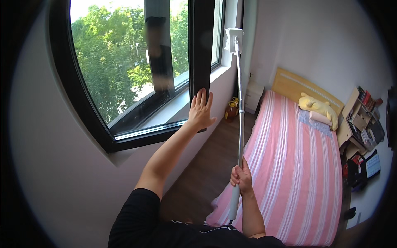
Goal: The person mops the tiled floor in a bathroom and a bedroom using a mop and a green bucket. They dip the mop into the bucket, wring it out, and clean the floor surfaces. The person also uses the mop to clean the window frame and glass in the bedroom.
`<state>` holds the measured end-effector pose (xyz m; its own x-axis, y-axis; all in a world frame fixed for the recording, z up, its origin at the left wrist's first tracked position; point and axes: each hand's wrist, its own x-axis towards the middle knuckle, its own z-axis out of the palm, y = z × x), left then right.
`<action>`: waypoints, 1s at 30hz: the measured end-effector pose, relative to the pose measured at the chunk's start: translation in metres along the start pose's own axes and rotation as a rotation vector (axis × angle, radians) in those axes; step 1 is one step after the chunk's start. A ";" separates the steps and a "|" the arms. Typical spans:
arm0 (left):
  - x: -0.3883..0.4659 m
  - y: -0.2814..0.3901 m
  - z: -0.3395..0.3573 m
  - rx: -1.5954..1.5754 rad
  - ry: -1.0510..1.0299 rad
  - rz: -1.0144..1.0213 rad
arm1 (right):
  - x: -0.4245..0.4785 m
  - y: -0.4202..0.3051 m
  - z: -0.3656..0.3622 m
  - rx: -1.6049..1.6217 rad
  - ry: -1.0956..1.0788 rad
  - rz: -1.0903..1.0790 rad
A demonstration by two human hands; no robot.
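Observation:
My left hand (pixel 201 109) lies with spread fingers against the black window sash frame (pixel 201 55), near its lower corner; it holds nothing. The sash stands swung inward, its glass (pixel 108 68) showing trees and a dim reflection of a person. My right hand (pixel 242 178) is closed around the long metal pole (pixel 240 133) of a flat mop, just above its pale grip (pixel 234 201). The pole points upward, and the rectangular mop head (pixel 236 40) with a white cloth pad is raised beside the window recess, at the curtain's edge.
A bed with a pink striped cover (pixel 288 173) and wooden headboard (pixel 307 83) stands at the right, a yellow plush toy (pixel 316 105) on it. Beyond are a white bedside cabinet (pixel 254 96), oil bottles (pixel 231 111) on the floor, and a cluttered desk shelf (pixel 356 124).

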<state>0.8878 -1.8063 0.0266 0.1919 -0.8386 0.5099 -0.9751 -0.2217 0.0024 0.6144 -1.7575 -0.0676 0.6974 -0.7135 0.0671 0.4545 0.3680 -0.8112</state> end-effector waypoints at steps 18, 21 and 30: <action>0.094 -0.141 0.069 0.209 0.025 -0.170 | 0.175 -0.015 -0.002 0.134 -0.354 -0.109; 0.103 -0.157 0.078 0.209 0.099 -0.230 | 0.224 -0.035 -0.017 0.188 -0.478 -0.077; 0.127 -0.183 0.093 0.300 0.180 -0.454 | 0.354 -0.104 -0.039 0.253 -0.703 0.069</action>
<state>1.1005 -1.9190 0.0109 0.5368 -0.5341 0.6531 -0.7201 -0.6934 0.0248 0.7929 -2.0713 0.0180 0.8802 -0.1660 0.4446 0.4509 0.5846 -0.6745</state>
